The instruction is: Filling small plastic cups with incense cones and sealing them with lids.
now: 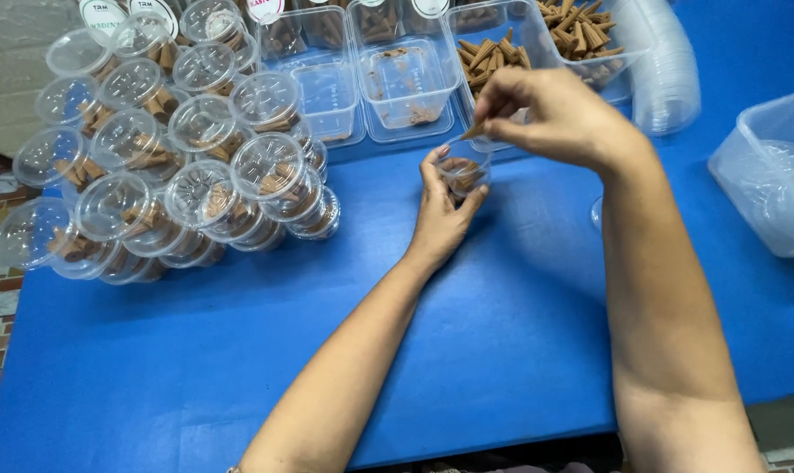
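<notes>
A small clear cup (463, 168) is cradled in the left hand (442, 210), fingers curled round its wall so that its mouth is kept upright and open just under the right hand (550, 114). A brown cone (474, 131) is pinched between the right fingertips and held point-down over the cup's rim, where it can be dropped in; a few brown pieces can already be made out inside the cup. Just behind the hands, open clear trays (502, 39) heaped with more cones are set within easy reach. To the left, lidded cups (178, 149) filled with cones are stacked in tiers, kept apart from the loose stock. A stack of clear lids (668, 74) and a clear tub (769, 171) are placed to the right on the blue desk (239, 350)
</notes>
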